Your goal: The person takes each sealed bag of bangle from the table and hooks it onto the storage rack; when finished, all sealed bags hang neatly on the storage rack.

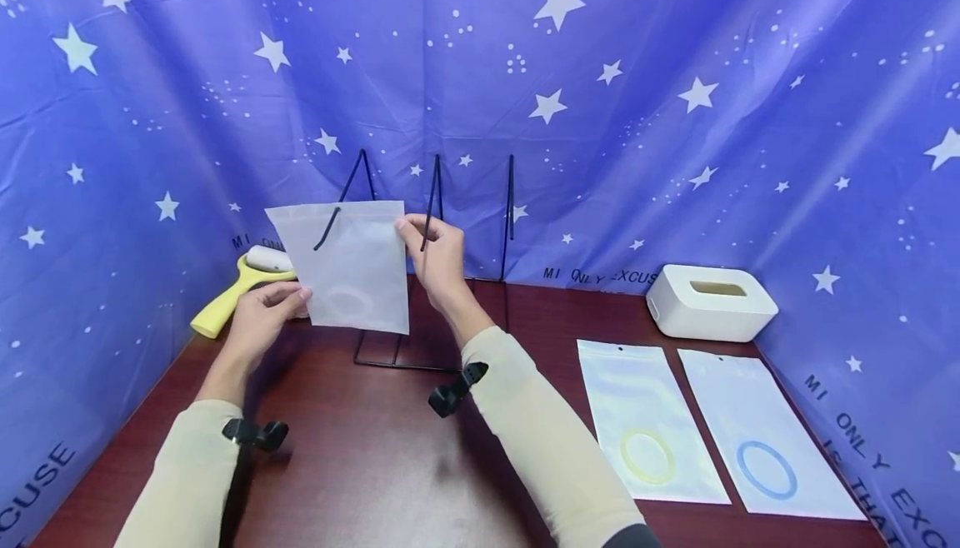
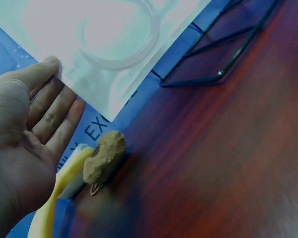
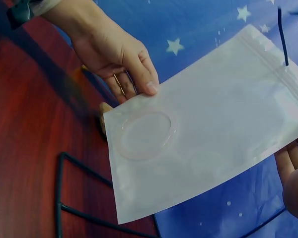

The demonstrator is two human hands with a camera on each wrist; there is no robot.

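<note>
A white zip pouch (image 1: 360, 269) hangs at the leftmost prong of a black wire display rack (image 1: 375, 363), whose tip shows in front of the pouch near its top edge. Through the pouch a pale ring (image 2: 120, 34) shows near the bottom. My left hand (image 1: 262, 319) pinches the pouch's lower left edge, thumb in front and fingers behind. At the upper right edge, my right hand (image 1: 438, 256) pinches the pouch close to the rack's middle prong. Most of that hand is out of the right wrist view.
A yellow-handled roller (image 1: 232, 294) and a tan, stone-like lump (image 2: 105, 156) lie behind the left hand. At right are a pouch with a yellow ring (image 1: 648, 415), one with a blue ring (image 1: 765, 423), and a white tissue box (image 1: 712, 306). Starry cloth (image 1: 480, 73) encloses the table.
</note>
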